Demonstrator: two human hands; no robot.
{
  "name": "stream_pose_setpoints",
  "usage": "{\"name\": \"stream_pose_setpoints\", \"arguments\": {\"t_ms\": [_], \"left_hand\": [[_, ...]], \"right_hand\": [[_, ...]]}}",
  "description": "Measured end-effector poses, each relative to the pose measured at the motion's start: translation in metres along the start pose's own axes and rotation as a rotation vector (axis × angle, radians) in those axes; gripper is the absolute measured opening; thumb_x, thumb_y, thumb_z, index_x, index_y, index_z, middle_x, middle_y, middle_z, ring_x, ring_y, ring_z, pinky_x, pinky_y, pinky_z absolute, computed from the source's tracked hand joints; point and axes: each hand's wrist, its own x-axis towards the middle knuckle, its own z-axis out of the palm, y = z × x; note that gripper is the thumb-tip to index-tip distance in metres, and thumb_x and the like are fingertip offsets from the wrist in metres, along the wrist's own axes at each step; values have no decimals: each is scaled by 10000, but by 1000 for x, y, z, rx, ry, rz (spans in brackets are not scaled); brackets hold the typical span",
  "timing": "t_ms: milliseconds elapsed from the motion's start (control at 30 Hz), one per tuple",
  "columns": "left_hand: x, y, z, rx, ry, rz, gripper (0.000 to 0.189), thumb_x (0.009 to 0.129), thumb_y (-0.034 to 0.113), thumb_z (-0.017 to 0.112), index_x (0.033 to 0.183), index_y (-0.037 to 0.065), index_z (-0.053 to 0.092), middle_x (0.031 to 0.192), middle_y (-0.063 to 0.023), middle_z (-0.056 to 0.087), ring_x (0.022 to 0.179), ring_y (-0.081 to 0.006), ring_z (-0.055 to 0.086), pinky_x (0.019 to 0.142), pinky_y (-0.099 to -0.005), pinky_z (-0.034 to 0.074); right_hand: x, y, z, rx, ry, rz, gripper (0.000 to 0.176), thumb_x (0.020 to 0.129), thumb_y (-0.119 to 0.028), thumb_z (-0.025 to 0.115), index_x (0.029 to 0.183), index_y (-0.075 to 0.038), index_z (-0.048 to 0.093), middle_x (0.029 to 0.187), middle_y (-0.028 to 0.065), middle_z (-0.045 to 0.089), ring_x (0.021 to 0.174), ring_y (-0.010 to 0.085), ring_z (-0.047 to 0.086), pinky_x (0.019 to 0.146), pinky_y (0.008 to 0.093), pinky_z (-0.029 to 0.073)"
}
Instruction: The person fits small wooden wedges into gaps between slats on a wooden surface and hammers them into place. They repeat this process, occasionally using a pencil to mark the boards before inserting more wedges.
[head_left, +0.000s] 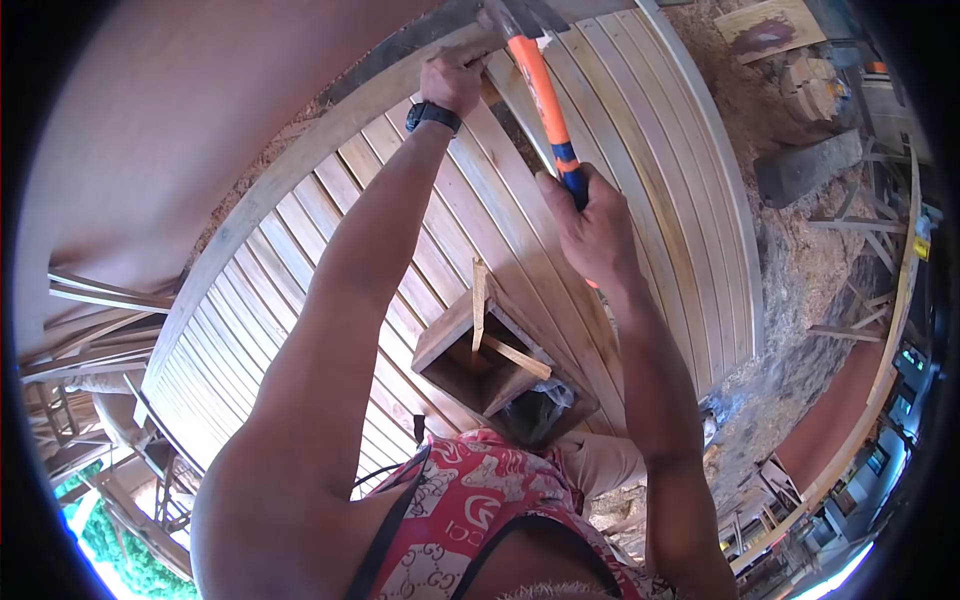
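My right hand (598,225) is wrapped around the lower handle of a hammer (537,85), which has an orange and dark blue grip. Its metal head is at the top of the view, close to the far frame edge of a slatted wooden panel (480,175). My left hand (455,82), with a black watch on the wrist, reaches to that same frame edge beside the hammer head. Its fingers are closed, and whatever is between them is too small or hidden to make out. Near the right hand, one gap between slats is wider than the others.
A wooden box with compartments (440,350) sits on the slats near my body, with wood strips (515,357) across it and a plastic bag (540,408) inside. Sawdust (800,260) covers the ground at right. Wooden frames (865,225) and stacked timber (100,310) stand around.
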Motion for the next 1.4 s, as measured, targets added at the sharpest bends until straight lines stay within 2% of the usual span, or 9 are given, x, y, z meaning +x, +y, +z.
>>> {"name": "stream_pose_setpoints", "arguments": {"t_ms": [167, 467, 700, 900, 967, 1000, 1067, 1167, 1400], "left_hand": [[-3, -3, 0, -6, 32, 128, 165, 826, 230, 739, 938, 117, 781, 913, -132, 732, 890, -338, 678, 823, -421, 545], [-3, -8, 2, 94, 29, 201, 181, 815, 174, 718, 964, 85, 769, 983, -141, 734, 910, -342, 690, 832, -409, 554], [-2, -7, 2, 119, 35, 223, 156, 797, 160, 723, 914, 62, 755, 969, -147, 732, 936, -354, 676, 864, -409, 544], [-36, 5, -10, 150, -84, 94, 341, 795, 195, 743, 1130, 141, 711, 1282, -102, 654, 1145, -333, 609, 963, -434, 508], [-71, -1, -12, 279, -388, 591, 556, 877, 370, 697, 1390, 208, 563, 1470, -122, 514, 1393, -359, 432, 1131, -506, 382], [-80, 10, -18, 278, -399, 581, 556, 877, 370, 697, 1390, 208, 563, 1470, -122, 514, 1393, -359, 432, 1131, -506, 382], [-76, 45, -28, 528, -559, 561, 608, 956, 517, 561, 1487, 237, 463, 1628, -79, 309, 1515, -297, 255, 1233, -554, 176], [-74, 58, -29, 650, -677, 461, 677, 981, 611, 442, 1554, 262, 353, 1666, -55, 227, 1539, -284, 189, 1243, -564, 87], [-69, 67, -22, 616, -678, 296, 724, 960, 619, 490, 1550, 217, 370, 1649, -60, 268, 1522, -273, 226, 1226, -595, 130]], "right_hand": [[30, 13, 15, -96, -20, 35, 446, 953, -406, 674, 916, 31, 595, 636, 172, 634, 592, 357, 666, 563, 435, 489], [26, 14, 17, -118, 21, 7, 533, 958, -492, 628, 871, 33, 611, 690, 211, 655, 688, 377, 686, 630, 458, 505], [18, 11, 3, -184, -89, 131, 464, 942, -415, 683, 859, 33, 595, 676, 217, 646, 660, 419, 672, 590, 466, 495], [-34, 27, -12, -96, 108, -15, 385, 935, -332, 704, 851, 17, 563, 647, 233, 620, 657, 464, 647, 555, 478, 472], [-45, 36, -21, -123, 107, -11, 361, 940, -303, 702, 843, 13, 556, 624, 215, 606, 610, 440, 635, 540, 465, 465], [-49, 42, -22, -109, 113, -37, 358, 942, -301, 702, 837, 8, 553, 612, 204, 596, 581, 421, 623, 533, 458, 462], [-42, 49, -22, -114, 148, -109, 357, 943, -304, 705, 826, -4, 551, 584, 172, 571, 511, 363, 588, 514, 439, 452], [-22, 52, -21, -134, 141, -63, 369, 941, -318, 707, 822, -2, 558, 584, 170, 577, 515, 359, 595, 515, 439, 449], [0, 67, -7, -63, 152, 34, 408, 947, -359, 694, 817, 11, 581, 612, 172, 595, 536, 327, 598, 541, 436, 448]]}}
